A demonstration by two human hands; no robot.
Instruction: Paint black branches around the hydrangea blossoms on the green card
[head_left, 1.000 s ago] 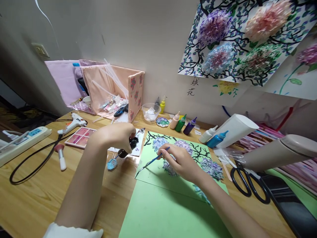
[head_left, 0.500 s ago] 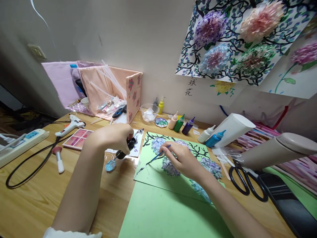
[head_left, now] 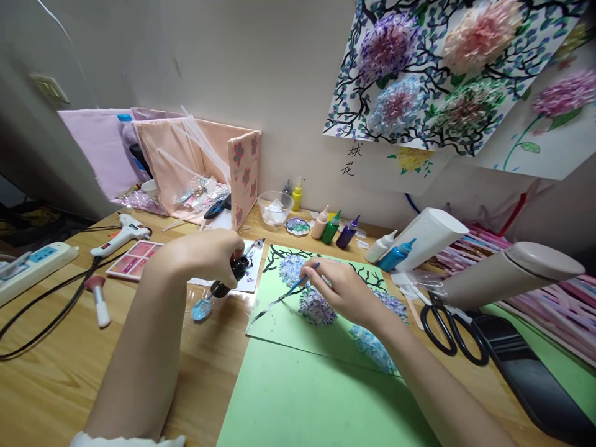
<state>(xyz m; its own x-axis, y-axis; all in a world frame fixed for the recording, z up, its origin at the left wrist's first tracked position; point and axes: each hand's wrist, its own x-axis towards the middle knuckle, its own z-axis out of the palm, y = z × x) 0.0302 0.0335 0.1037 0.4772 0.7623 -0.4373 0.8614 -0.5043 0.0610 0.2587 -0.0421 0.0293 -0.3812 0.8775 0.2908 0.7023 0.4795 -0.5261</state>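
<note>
My left hand (head_left: 221, 257) is wrapped round a small black bottle (head_left: 230, 278), tilted above the table beside a white paper (head_left: 246, 279) with dark marks. My right hand (head_left: 339, 282) pinches a thin blue paintbrush (head_left: 298, 284), its tip on a dark branch line near the left side of the green sheet (head_left: 284, 326). Black branches and blue-purple flower clusters (head_left: 318, 307) cover parts of this sheet. My right hand and forearm hide some of it. A small blue piece (head_left: 202, 310) lies on the table below the bottle.
Paint bottles (head_left: 330, 228), a clear bowl (head_left: 274, 210) and a small palette (head_left: 297, 226) stand along the wall. At right are black-handled scissors (head_left: 454, 329), a grey bottle (head_left: 512, 276) and a black object (head_left: 531, 372). A glue gun (head_left: 121, 236), power strip (head_left: 37, 270) and brush (head_left: 99, 301) lie left.
The view has shifted slightly, so most things sit a little further left. The brush tip has moved up along the branch line, which looks darker and thicker there.
</note>
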